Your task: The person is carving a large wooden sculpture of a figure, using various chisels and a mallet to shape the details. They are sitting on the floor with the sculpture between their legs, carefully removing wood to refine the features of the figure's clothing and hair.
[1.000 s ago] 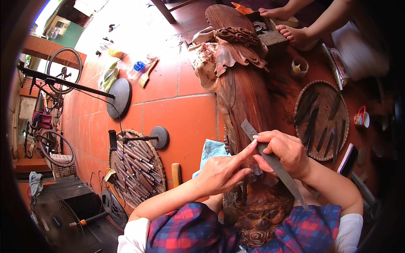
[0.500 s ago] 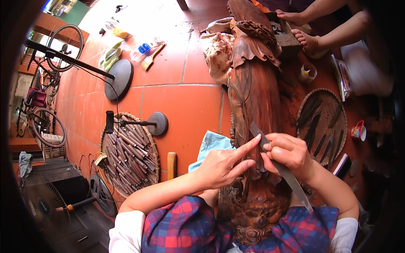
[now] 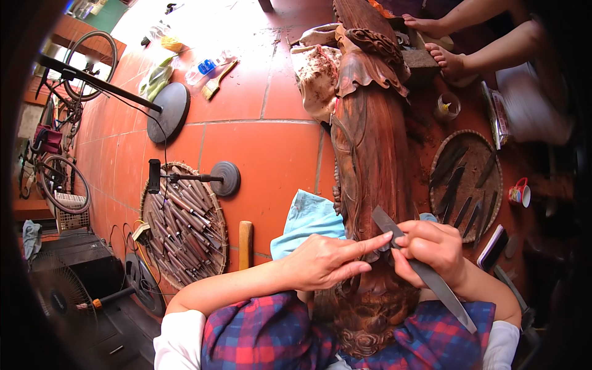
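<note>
A long, dark wooden carving (image 3: pixel 373 148) with carved folds and scrollwork lies lengthwise before me, its near end between my plaid-covered legs. My right hand (image 3: pixel 435 250) is closed around the middle of a flat metal file (image 3: pixel 441 290). The file lies slanted over the carving, its blunt end on the wood and its tapered end toward my right leg. My left hand (image 3: pixel 330 259) holds nothing; its index finger stretches out to the file's edge near the blunt end, thumb apart. Its other fingers are partly hidden. A light blue cloth (image 3: pixel 305 225) lies left of the carving.
On the left stands a round basket (image 3: pixel 223 246) of many handled carving tools, beside a wooden mallet handle (image 3: pixel 246 243). To the right are a basket of dark files (image 3: pixel 462 185), a red mug (image 3: pixel 520 193) and a phone (image 3: pixel 493 246). Another person's feet (image 3: pixel 447 58) rest beyond.
My right hand and the file have shifted slightly toward me and to the right. The left index finger has followed and still points at the file. The view has moved a little.
</note>
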`<state>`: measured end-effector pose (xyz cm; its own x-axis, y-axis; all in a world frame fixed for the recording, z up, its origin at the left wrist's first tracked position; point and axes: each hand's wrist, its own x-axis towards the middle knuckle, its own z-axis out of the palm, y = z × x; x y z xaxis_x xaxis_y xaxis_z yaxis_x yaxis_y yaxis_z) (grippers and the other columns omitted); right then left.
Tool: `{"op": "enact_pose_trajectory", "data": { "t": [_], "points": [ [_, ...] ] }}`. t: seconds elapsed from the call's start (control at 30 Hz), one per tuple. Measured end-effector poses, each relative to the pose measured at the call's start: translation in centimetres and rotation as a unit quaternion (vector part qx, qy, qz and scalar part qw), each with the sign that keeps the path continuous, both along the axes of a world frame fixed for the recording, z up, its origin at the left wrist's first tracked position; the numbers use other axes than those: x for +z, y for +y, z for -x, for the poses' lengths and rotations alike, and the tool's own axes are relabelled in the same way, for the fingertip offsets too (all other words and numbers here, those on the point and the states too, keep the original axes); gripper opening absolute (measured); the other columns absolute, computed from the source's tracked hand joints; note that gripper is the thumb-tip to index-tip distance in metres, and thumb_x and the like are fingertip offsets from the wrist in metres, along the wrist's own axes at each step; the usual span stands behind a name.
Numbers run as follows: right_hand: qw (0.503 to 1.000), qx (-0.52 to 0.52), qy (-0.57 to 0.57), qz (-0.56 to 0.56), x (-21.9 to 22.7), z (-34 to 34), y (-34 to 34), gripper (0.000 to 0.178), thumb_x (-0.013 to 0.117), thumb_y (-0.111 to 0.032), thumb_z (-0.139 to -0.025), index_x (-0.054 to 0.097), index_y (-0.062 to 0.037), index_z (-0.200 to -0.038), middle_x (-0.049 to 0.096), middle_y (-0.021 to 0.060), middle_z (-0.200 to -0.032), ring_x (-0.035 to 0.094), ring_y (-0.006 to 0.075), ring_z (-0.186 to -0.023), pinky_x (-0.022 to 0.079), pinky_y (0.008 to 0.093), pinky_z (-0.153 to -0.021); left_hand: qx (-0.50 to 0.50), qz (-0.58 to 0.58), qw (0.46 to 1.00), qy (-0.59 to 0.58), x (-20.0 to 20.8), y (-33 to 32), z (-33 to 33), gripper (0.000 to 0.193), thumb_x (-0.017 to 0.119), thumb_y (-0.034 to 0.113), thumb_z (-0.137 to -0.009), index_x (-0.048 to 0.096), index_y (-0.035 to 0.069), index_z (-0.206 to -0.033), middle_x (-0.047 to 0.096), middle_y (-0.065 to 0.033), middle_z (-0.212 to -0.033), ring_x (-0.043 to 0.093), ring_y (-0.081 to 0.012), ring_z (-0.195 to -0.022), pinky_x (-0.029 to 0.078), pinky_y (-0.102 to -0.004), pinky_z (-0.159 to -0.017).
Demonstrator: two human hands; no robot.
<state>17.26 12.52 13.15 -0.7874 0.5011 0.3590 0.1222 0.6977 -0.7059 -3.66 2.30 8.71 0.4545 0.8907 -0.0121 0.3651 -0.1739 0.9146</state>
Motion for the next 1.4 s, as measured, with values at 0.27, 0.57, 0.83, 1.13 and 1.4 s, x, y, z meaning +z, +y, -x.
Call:
{"op": "enact_pose_trajectory", "data": {
  "t": [0.27, 0.57, 0.83, 1.13, 1.4],
  "points": [
    [0.963, -0.142, 0.07, 0.218, 1.3, -5.4, -0.2, 0.034, 0.05, -0.026, -0.097, 0.063, 0.0041, -0.091, 0.061, 0.0136, -0.078, 0.064, 0.0188, -0.065, 0.053, 0.0273, -0.058, 0.106, 0.012, 0.994, 0.037, -0.6, -1.6, 2.2, 0.035, 0.056, 0.018, -0.092, 0.056, 0.009, -0.126, 0.065, -0.0133, -0.084, 0.063, -0.0281, -0.069, 0.049, -0.035, -0.061],
    [0.969, -0.11, 0.126, 0.182, -2.3, -4.7, -1.3, 0.016, 0.058, 0.004, -0.078, 0.062, 0.0031, -0.094, 0.065, 0.0201, -0.095, 0.066, 0.0275, -0.082, 0.054, 0.0326, -0.073, 0.119, 0.178, 0.977, -0.018, -1.7, -2.8, 0.9, 0.02, 0.052, 0.018, -0.096, 0.064, 0.003, -0.091, 0.06, -0.0092, -0.069, 0.061, -0.0214, -0.06, 0.046, -0.032, -0.055],
    [0.798, -0.08, 0.159, 0.576, -2.6, -5.1, -1.4, 0.028, 0.042, -0.007, -0.092, 0.056, 0.0091, -0.11, 0.063, 0.0174, -0.103, 0.065, 0.0203, -0.093, 0.054, 0.0295, -0.082, 0.078, 0.196, 0.977, 0.043, -2.9, -3.5, 1.0, 0.025, 0.054, 0.02, -0.095, 0.059, 0.001, -0.08, 0.057, -0.0105, -0.066, 0.057, -0.0239, -0.057, 0.044, -0.0337, -0.053],
    [0.733, -0.19, 0.267, 0.597, -3.9, -7.7, 0.6, 0.056, 0.032, -0.04, -0.101, 0.055, 0.0105, -0.112, 0.064, 0.0225, -0.101, 0.067, 0.0254, -0.088, 0.057, 0.0327, -0.077, 0.001, 0.257, 0.937, 0.236, -6.0, -4.6, 3.0, 0.033, 0.053, 0.029, -0.093, 0.058, 0.0, -0.079, 0.058, -0.0182, -0.07, 0.059, -0.0367, -0.069, 0.046, -0.0428, -0.062],
    [0.767, -0.363, 0.091, 0.522, -3.6, -19.4, 7.3, 0.027, 0.065, -0.03, -0.088, 0.05, -0.0096, -0.078, 0.062, 0.0063, -0.076, 0.061, 0.0106, -0.06, 0.052, 0.0208, -0.057, 0.006, 0.302, 0.884, 0.357, -8.8, -11.4, 5.9, 0.033, 0.06, 0.032, -0.087, 0.061, 0.0, -0.08, 0.062, -0.0218, -0.072, 0.063, -0.0383, -0.073, 0.049, -0.0453, -0.066]
  ]
}}
